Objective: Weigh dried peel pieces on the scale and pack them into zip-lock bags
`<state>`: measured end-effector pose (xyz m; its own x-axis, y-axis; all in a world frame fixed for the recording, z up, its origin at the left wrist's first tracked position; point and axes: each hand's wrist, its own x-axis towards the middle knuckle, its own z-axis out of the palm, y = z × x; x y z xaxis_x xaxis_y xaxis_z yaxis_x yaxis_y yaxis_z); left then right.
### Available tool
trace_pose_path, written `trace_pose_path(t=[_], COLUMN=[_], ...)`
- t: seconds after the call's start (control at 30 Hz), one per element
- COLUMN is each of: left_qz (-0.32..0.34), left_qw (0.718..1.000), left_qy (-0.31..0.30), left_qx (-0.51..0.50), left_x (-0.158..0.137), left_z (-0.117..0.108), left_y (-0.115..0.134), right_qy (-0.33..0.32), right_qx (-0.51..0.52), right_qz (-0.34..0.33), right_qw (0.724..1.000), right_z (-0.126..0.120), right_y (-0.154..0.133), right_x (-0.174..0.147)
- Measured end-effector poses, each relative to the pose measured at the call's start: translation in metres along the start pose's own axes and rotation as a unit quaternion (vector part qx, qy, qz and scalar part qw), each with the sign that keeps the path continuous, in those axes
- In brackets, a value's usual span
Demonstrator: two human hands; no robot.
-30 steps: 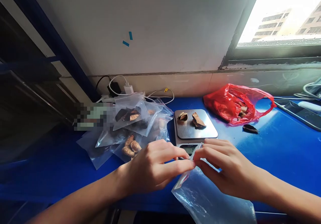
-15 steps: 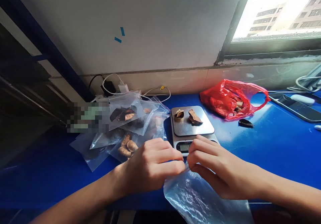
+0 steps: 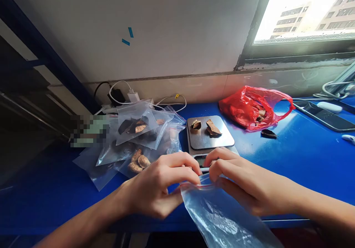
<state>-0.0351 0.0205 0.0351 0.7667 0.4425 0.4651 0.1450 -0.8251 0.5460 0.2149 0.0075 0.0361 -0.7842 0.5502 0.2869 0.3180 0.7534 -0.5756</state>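
A clear zip-lock bag (image 3: 222, 214) hangs from both hands over the front edge of the table, its mouth with the red line facing up. My left hand (image 3: 163, 181) is closed on the bag's upper left corner. My right hand (image 3: 244, 181) pinches the right part of the mouth, fingers curled. Just beyond the hands stands a kitchen scale (image 3: 208, 140), its display partly hidden. Two dried brown pieces lie apart on its steel plate: a curled hollow piece (image 3: 195, 125) at left and a flat bark-like piece (image 3: 213, 127) at right.
Left of the scale is a heap of zip-lock bags (image 3: 155, 140) holding dried pieces. A red plastic bag (image 3: 238, 109) of brown pieces lies at right, with a dark dried piece (image 3: 269, 133) before it. Farther right is a phone (image 3: 330, 114); cables (image 3: 180, 103) run along the wall.
The hands have moved slightly apart along the bag's mouth, so the red-lined seal now shows between them. The pieces on the scale have not moved. The view has shifted a little.
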Motion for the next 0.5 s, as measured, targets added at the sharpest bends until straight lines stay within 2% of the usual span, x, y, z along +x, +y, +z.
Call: trace_pose_path(t=[0.13,0.3,0.5], left_qz=[-0.036,-0.123,-0.151], left_qw=[0.997,0.984,0.981], left_qy=[-0.034,-0.064,-0.011], left_qx=[-0.064,-0.111,-0.120], left_x=[-0.002,-0.001,0.001], left_z=[-0.005,-0.015,-0.020], left_y=[0.009,0.008,-0.002], right_qy=[0.019,0.043,0.052], right_qx=[-0.020,0.007,0.005], right_qz=[-0.001,0.023,0.024], right_qw=[1.000,0.999,0.998], right_z=[0.003,0.002,-0.004], right_y=[0.007,0.016,0.030], right_x=[0.002,0.004,0.007])
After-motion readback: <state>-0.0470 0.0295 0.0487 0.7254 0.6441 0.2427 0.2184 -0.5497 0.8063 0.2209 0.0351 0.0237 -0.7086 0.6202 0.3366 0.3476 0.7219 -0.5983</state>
